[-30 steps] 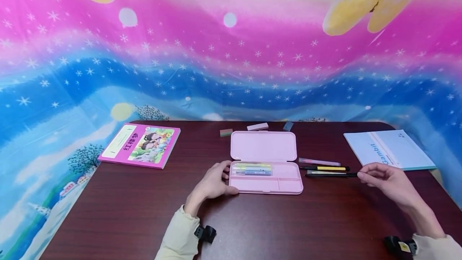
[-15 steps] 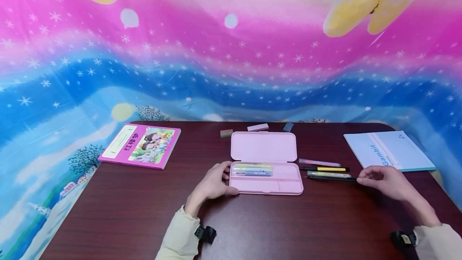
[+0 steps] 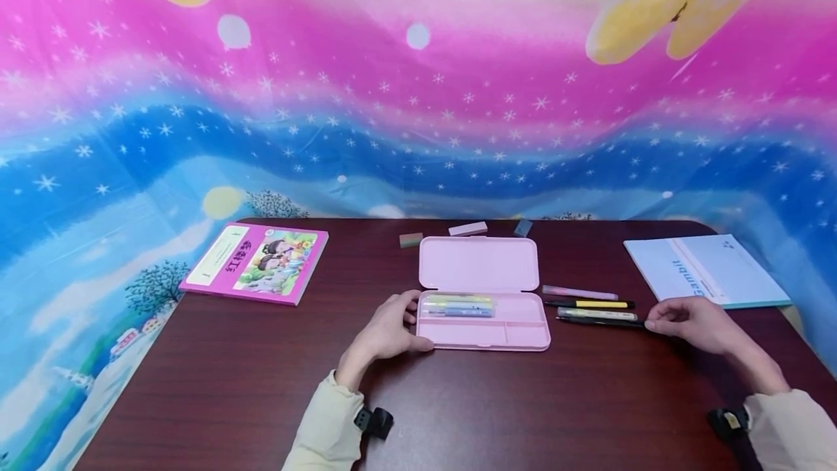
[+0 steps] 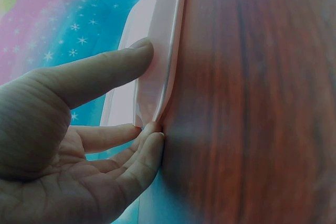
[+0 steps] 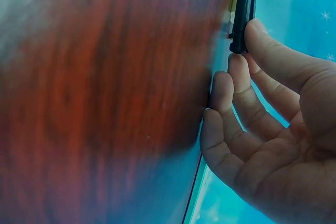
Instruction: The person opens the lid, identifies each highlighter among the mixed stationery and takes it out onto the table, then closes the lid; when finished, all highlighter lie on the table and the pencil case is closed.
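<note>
A pink pencil case [image 3: 482, 336] lies open on the table, its lid [image 3: 479, 263] folded back. Several pale pens [image 3: 461, 306] fill part of its long rear compartment. My left hand [image 3: 387, 324] grips the case at its left end. In the left wrist view the thumb [image 4: 113, 72] lies against the front wall and the fingertips meet the corner. To the right of the case, my right hand [image 3: 696, 323] pinches the rear end of a black pen [image 3: 601, 321]. The right wrist view shows the thumb [image 5: 273, 51] and index finger at this pen's end [image 5: 240, 38].
Beside the black pen lie a pale green pen [image 3: 611, 315], a yellow-and-black pen [image 3: 598, 304] and a pink pen [image 3: 578, 292]. Behind the lid are three erasers [image 3: 467, 229]. A pink book [image 3: 261, 264] lies left, a light blue notebook [image 3: 706, 267] right.
My right hand has moved slightly left and lower with the black pen, which now lies in front of the pale green one. The left hand stays on the pencil case.
</note>
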A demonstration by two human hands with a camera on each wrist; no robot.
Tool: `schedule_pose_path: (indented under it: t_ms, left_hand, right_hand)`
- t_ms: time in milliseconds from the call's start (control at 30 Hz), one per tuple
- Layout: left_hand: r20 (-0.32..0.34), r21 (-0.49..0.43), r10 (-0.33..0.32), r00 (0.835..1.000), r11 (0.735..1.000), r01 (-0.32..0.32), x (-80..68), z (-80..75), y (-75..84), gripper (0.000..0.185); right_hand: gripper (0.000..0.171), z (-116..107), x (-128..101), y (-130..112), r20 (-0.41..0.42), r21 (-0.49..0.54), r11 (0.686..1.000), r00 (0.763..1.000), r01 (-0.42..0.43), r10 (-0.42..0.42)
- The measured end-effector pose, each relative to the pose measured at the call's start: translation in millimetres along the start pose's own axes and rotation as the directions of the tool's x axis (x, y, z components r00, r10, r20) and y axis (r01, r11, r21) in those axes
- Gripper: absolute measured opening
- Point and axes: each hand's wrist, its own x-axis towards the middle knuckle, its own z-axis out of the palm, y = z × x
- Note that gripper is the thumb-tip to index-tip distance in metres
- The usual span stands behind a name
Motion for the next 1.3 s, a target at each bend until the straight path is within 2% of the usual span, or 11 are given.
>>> schedule_pose_path:
  t_ms: [367, 667, 833, 967, 1133, 1300]
  left_hand:
    - [0.003, 0.005, 0.004, 1.000, 1.000, -0.004, 0.6, 0.1, 1.0, 0.078]
    - [0.006, 0.003, -0.002, 1.000, 1.000, 0.002, 0.9, -0.9, 2.9, 0.078]
    - [0.004, 0.003, 0.001, 1.000, 1.000, -0.001, 1.2, -1.5, 2.6, 0.077]
    - [0.005, 0.000, -0.002, 1.000, 1.000, 0.002, 1.1, -1.5, 1.6, 0.076]
    - [0.004, 0.001, -0.001, 1.000, 1.000, 0.001, 0.3, -1.0, 0.8, 0.077]
    - [-0.001, 0.003, 0.002, 1.000, 1.000, -0.002, -0.3, 0.0, -0.4, 0.078]
  right_hand:
    - [0.009, -0.3, 2.4, 1.8, 0.034, -0.029, 0.999, 0.999, -0.031, 0.032]
    - [0.012, -2.1, 3.1, -3.1, 0.011, -0.017, 0.999, 0.999, -0.049, 0.049]
    - [0.013, -6.6, 3.5, -16.1, -0.052, -0.023, 0.999, 0.998, -0.031, 0.030]
    - [0.017, -10.9, 5.1, -35.3, -0.146, -0.003, 1.000, 0.989, -0.005, 0.004]
    - [0.018, -7.2, 8.6, -66.4, -0.252, 0.108, 0.992, 0.967, 0.060, -0.031]
    - [0.022, 8.7, 17.2, -92.2, -0.282, 0.244, 0.963, 0.959, 0.114, -0.042]
